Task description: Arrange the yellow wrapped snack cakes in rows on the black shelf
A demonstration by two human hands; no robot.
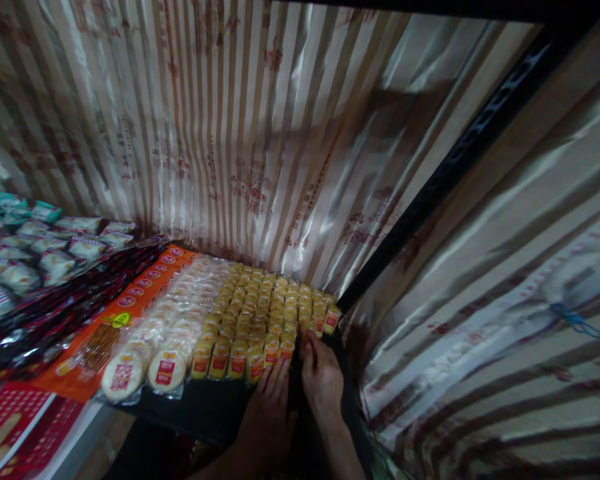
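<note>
Rows of small yellow snack packets with red labels stand packed side by side on a dark shelf surface. My left hand reaches up from below with its fingers stretched out, and the fingertips touch the front packets near the middle. Farther right, my right hand has its fingers bent together at a packet in the front row, which they partly hide. A red-labelled packet stands just beyond it at the right end.
Left of the yellow rows lie round white rice crackers in clear wrappers, an orange bag, dark glossy packs and white packets. A striped curtain hangs behind. A black post slants at the right.
</note>
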